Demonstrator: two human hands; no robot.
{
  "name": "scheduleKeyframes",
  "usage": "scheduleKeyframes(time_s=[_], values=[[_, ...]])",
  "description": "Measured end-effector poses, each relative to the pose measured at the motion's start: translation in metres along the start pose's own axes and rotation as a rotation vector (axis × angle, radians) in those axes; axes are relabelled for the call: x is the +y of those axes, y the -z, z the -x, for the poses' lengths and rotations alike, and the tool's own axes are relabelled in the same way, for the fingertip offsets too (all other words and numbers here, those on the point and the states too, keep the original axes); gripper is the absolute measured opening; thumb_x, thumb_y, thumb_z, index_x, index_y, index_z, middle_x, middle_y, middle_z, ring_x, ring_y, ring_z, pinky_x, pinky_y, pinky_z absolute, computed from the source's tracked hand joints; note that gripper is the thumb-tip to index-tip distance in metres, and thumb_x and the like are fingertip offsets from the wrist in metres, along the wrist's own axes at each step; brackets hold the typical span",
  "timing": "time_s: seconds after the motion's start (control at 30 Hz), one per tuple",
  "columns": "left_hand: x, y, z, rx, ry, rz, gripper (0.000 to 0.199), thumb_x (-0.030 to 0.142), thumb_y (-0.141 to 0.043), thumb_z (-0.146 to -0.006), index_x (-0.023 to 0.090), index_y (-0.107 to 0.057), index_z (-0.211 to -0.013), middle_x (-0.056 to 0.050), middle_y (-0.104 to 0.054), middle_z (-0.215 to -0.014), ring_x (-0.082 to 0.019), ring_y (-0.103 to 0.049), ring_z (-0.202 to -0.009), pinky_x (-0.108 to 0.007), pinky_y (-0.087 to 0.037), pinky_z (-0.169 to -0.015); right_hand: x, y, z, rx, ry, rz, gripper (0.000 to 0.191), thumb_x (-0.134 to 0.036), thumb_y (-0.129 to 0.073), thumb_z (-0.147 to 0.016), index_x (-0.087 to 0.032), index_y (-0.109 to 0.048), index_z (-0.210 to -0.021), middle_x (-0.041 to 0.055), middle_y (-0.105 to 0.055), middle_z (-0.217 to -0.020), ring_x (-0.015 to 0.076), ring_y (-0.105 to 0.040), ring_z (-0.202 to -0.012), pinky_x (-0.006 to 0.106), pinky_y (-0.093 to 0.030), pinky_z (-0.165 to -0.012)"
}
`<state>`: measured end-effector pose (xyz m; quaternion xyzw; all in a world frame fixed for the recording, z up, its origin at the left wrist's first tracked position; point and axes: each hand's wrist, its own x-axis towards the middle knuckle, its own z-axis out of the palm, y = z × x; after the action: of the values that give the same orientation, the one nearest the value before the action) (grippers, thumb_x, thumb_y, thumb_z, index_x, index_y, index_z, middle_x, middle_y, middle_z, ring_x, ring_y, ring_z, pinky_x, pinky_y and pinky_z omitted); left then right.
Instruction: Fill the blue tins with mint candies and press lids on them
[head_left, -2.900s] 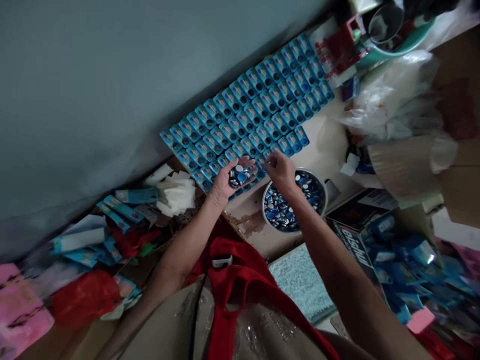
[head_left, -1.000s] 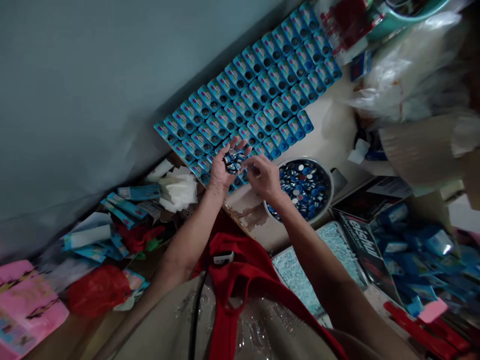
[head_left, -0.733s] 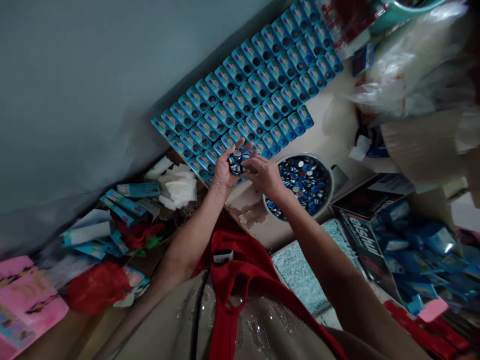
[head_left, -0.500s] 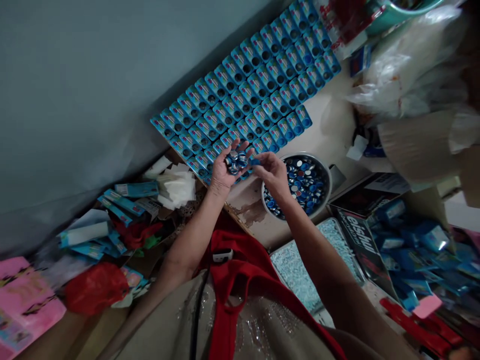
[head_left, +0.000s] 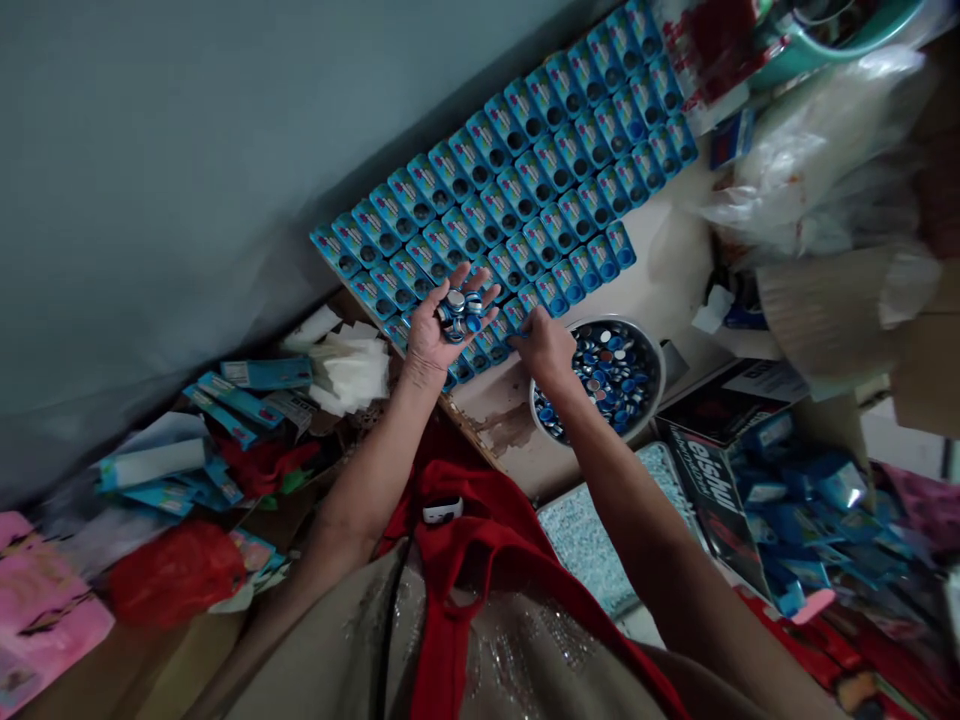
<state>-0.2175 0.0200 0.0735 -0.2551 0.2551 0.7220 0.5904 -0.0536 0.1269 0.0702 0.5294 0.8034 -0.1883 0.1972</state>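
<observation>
My left hand (head_left: 435,335) is palm up with its fingers loosely spread, cradling several small round blue-and-silver caps (head_left: 460,312). Rows of blue cards (head_left: 487,215), each with a round spot at its lower end, cover the table beyond and under my hands. My right hand (head_left: 546,345) is closed over the near row of cards, its fingertips pointing down at a card; what they hold, if anything, is hidden. Beside my right wrist stands a round metal bowl (head_left: 662,385) full of similar caps, some showing white or reddish faces.
A tray of pale blue pieces (head_left: 592,530) lies under my right forearm. A black box (head_left: 720,490) and blue packets (head_left: 806,500) are at right, plastic bags (head_left: 825,150) behind. White papers (head_left: 349,370) and a red bag (head_left: 176,575) lie at left.
My right hand has moved from beside my left fingers down to the near row of cards. My left hand has shifted slightly left, still holding the caps. The whole view has shifted a little.
</observation>
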Motion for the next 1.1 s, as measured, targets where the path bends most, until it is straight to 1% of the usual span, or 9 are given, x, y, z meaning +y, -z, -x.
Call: scheduleKeyframes(time_s=[0.13,0.23,0.33,0.47,0.7,0.77,0.9,1.03,1.1], values=[[-0.003,0.004,0.001,0.001,0.006,0.026,0.026,0.034,-0.060,-0.108,0.025,-0.080,-0.121,-0.007,-0.084,-0.133,-0.033,-0.071,-0.144,-0.056,-0.058,-0.124,-0.001,0.010,-0.013,-0.031,-0.006,0.027,0.032,-0.031,-0.083,-0.086,-0.026,-0.071,-0.115,0.0078,-0.081,-0.106,0.0326,-0.073,-0.102,0.035,-0.047,-0.078],[-0.007,0.004,0.004,0.017,-0.006,0.027,0.030,0.033,-0.056,-0.110,0.026,-0.079,-0.128,-0.007,-0.086,-0.124,-0.031,-0.074,-0.140,-0.056,-0.059,-0.122,-0.001,0.013,-0.007,-0.012,0.062,-0.039,0.027,-0.029,-0.084,-0.083,-0.026,-0.071,-0.106,0.0053,-0.079,-0.097,0.0297,-0.071,-0.095,0.035,-0.047,-0.079],[-0.012,0.003,0.007,0.019,-0.029,0.016,0.031,0.030,-0.053,-0.112,0.024,-0.080,-0.126,-0.007,-0.086,-0.118,-0.029,-0.075,-0.138,-0.053,-0.059,-0.122,-0.004,0.008,0.012,0.094,0.186,-0.314,0.010,-0.031,-0.076,-0.089,-0.025,-0.070,-0.095,0.0022,-0.074,-0.085,0.0233,-0.066,-0.082,0.034,-0.047,-0.078],[-0.023,0.001,0.008,0.048,-0.045,-0.015,0.028,0.031,-0.056,-0.109,0.026,-0.081,-0.120,-0.006,-0.084,-0.130,-0.031,-0.071,-0.144,-0.050,-0.060,-0.120,-0.015,-0.011,0.035,0.157,0.263,-0.789,0.027,-0.049,-0.068,-0.098,-0.023,-0.074,-0.097,-0.0002,-0.068,-0.076,0.0189,-0.059,-0.071,0.033,-0.050,-0.073],[-0.042,-0.002,0.007,0.063,-0.073,-0.002,0.034,0.033,-0.052,-0.112,0.028,-0.079,-0.132,-0.006,-0.083,-0.136,-0.033,-0.069,-0.146,-0.054,-0.058,-0.122,-0.011,-0.028,0.036,0.144,0.160,-1.038,0.021,-0.044,-0.073,-0.082,-0.024,-0.067,-0.085,0.0003,-0.070,-0.079,0.0191,-0.061,-0.072,0.032,-0.052,-0.071],[-0.037,-0.004,0.008,0.072,-0.086,0.004,0.035,0.033,-0.051,-0.114,0.029,-0.078,-0.135,-0.005,-0.082,-0.137,-0.032,-0.069,-0.147,-0.054,-0.058,-0.122,0.000,-0.024,0.034,0.170,0.135,-0.969,0.014,-0.038,-0.069,-0.081,-0.025,-0.066,-0.084,0.0003,-0.070,-0.078,0.0199,-0.062,-0.073,0.033,-0.052,-0.073],[-0.016,-0.005,0.012,0.038,-0.097,0.024,0.037,0.034,-0.049,-0.115,0.030,-0.075,-0.142,-0.006,-0.081,-0.139,-0.031,-0.069,-0.147,-0.055,-0.057,-0.123,0.012,-0.021,0.031,0.121,0.142,-0.550,0.002,-0.025,-0.068,-0.076,-0.025,-0.066,-0.078,0.0027,-0.073,-0.079,0.0226,-0.066,-0.078,0.035,-0.051,-0.079],[-0.003,0.001,0.012,0.027,-0.063,0.035,0.040,0.038,-0.052,-0.115,0.029,-0.072,-0.149,-0.008,-0.080,-0.142,-0.033,-0.068,-0.147,-0.058,-0.057,-0.123,0.003,-0.026,0.027,0.064,0.131,-0.270,0.003,-0.026,-0.071,-0.083,-0.025,-0.070,-0.086,0.0069,-0.079,-0.090,0.0273,-0.071,-0.089,0.036,-0.051,-0.081],[-0.001,0.007,0.010,0.035,-0.038,0.037,0.040,0.040,-0.052,-0.115,0.031,-0.072,-0.150,-0.008,-0.080,-0.143,-0.034,-0.068,-0.147,-0.059,-0.057,-0.123,-0.004,-0.027,0.020,0.049,0.075,-0.192,0.016,-0.029,-0.078,-0.082,-0.026,-0.071,-0.096,0.0074,-0.079,-0.093,0.0300,-0.072,-0.091,0.038,-0.051,-0.081]])
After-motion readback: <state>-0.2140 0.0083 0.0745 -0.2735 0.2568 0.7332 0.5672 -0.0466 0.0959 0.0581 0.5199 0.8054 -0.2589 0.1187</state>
